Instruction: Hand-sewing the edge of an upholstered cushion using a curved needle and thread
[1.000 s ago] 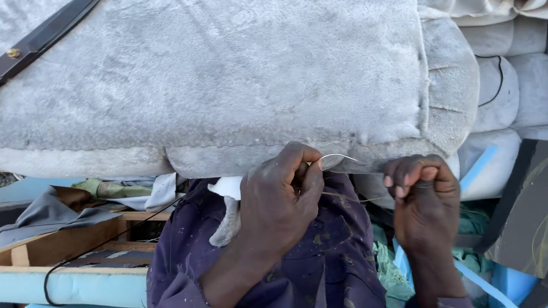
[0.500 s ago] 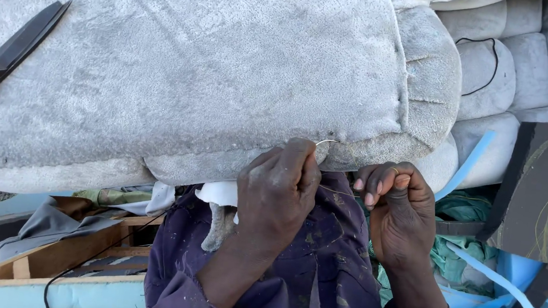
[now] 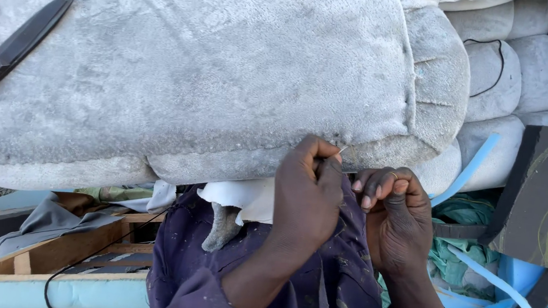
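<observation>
A thin metal needle [image 3: 342,149], its tip showing at the lower seam of a large grey plush cushion [image 3: 194,81], is pinched in the left hand [image 3: 307,190]. The padded cushion lies flat, its stitched edge rounded. Fine thread, barely visible, runs toward the curled right hand [image 3: 394,214].

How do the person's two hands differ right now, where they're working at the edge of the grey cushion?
The left hand is raised against the seam edge of the grey cushion, fingertips pinching a thin needle; the right hand sits lower, just off the fabric, fingers curled inward. The left hand shows its back; the right hand shows bent knuckles. Both are bare and close together.
</observation>
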